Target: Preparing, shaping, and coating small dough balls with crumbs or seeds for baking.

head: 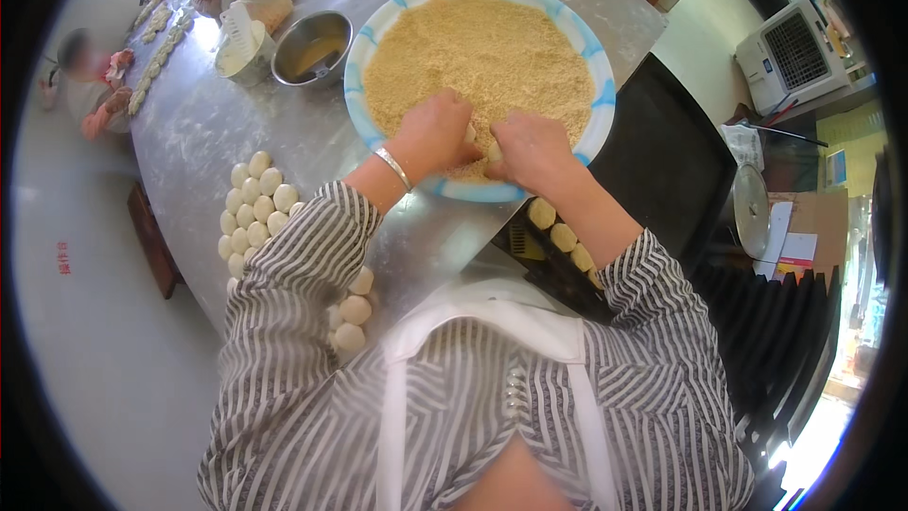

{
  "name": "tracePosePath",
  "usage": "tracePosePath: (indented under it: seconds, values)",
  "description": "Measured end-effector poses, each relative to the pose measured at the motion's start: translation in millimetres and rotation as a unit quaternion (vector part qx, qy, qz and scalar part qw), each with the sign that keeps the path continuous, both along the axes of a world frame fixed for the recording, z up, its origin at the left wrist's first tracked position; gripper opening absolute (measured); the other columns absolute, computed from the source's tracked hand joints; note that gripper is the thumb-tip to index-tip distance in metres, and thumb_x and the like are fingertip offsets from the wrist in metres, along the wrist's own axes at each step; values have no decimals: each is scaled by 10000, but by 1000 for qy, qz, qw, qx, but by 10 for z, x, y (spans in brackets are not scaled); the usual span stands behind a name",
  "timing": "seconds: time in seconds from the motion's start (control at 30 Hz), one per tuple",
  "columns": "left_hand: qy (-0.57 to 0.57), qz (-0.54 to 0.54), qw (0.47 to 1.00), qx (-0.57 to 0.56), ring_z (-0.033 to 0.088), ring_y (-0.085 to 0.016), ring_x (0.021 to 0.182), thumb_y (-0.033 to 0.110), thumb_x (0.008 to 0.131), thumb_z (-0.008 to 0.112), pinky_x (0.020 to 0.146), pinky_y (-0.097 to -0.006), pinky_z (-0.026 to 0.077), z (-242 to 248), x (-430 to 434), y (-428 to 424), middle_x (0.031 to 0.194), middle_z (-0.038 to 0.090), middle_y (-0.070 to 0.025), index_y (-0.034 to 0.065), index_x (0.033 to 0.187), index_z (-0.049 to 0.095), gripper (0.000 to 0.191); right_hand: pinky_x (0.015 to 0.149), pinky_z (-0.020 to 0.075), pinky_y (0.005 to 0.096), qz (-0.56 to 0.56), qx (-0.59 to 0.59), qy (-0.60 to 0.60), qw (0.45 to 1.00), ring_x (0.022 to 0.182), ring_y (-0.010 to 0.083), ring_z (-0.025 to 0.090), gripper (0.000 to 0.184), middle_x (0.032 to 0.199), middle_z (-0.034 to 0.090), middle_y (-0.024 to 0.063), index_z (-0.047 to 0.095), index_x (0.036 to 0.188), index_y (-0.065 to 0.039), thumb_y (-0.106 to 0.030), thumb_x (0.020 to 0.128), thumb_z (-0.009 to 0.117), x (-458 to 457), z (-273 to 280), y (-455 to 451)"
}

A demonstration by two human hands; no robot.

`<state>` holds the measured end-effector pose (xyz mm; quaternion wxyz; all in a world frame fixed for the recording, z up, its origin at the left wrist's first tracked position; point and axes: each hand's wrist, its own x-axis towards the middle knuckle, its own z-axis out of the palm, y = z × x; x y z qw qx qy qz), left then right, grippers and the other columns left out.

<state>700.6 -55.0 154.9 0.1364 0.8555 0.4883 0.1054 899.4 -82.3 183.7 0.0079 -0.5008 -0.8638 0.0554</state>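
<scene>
A wide blue-and-white basin (601,78) holds a thick layer of sesame seeds (482,42). Over its near part, my left hand (438,129), with a silver bracelet at the wrist, curls around a pale dough ball (469,133). Beside it, my right hand (532,149) grips another dough ball (494,152) with fingers low at the seeds. Rows of plain dough balls (263,209) lie on the metal table (191,156) left of my left sleeve, and more (355,310) show by its elbow. Coated pieces (564,237) sit in a black tray (553,277) under my right forearm.
A steel bowl (312,50) with liquid and a utensil stands left of the basin, beside a metal container (245,60) with a white scoop. Plastic bags (266,3) lie behind. A large black tray (667,163) is at right, black trays are stacked below, and another person (92,85) is far left.
</scene>
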Motion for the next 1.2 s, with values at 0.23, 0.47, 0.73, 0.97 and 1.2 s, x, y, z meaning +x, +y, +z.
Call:
tracePosePath:
  seconds: [0.23,0.47,0.73,0.97,1.2]
  values:
    - [-15,91,995,-49,678,-359,957,300,857,789,785,-462,545,-8,-83,182,1075,661,-162,67,1045,668,323,797,582,441,-43,-25,19,999,910,339,728,259,907,710,183,750,948,-42,-248,792,766,35,-31,127]
    - [-697,39,552,-456,673,-298,1225,104,1003,575,1019,-392,587,154,-365,94,1382,624,-224,-76,1368,541,409,957,584,441,-308,-278,631,655,1100,276,692,364,1202,680,160,618,1278,2,-196,976,579,399,-186,191]
    - [-363,74,926,78,494,-423,1441,-89,949,513,1201,-447,418,29,-63,-163,1522,505,-293,-71,1568,351,641,1200,407,423,-243,-267,690,627,1408,276,513,553,1506,509,180,415,1528,40,-342,1130,450,-185,142,-83]
    - [-552,99,814,-149,523,-323,1410,-103,925,521,1169,-376,438,56,402,-220,1540,480,-220,-50,1634,232,768,1273,276,388,-150,-268,692,654,1513,265,389,711,1643,378,154,259,1642,1,-511,1150,299,-199,108,-139]
    - [-730,105,553,-387,591,-275,1325,156,1079,486,1154,-413,494,202,829,-242,1442,569,-186,-33,1569,380,536,1207,401,427,-295,-265,825,402,1367,248,541,534,1454,550,150,475,1462,18,-399,1129,445,419,20,-359]
